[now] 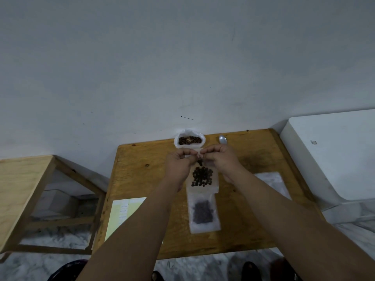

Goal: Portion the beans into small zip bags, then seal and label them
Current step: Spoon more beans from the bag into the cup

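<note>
A small clear zip bag (203,178) with dark beans in it lies in the middle of the wooden table (253,226). My left hand (179,164) and my right hand (221,160) both pinch its top edge, fingertips almost meeting. Just nearer to me lies a second zip bag of beans (203,214), flat on the table. A white bag of loose beans (189,140) stands open at the table's far edge by the wall. A metal spoon (222,139) lies to the right of the white bag.
A yellow sheet of labels (123,213) lies at the table's left front. Several empty clear bags (273,181) are stacked on the right, partly under my right forearm. A lower wooden stand (26,179) is on the left, a white appliance (332,151) on the right.
</note>
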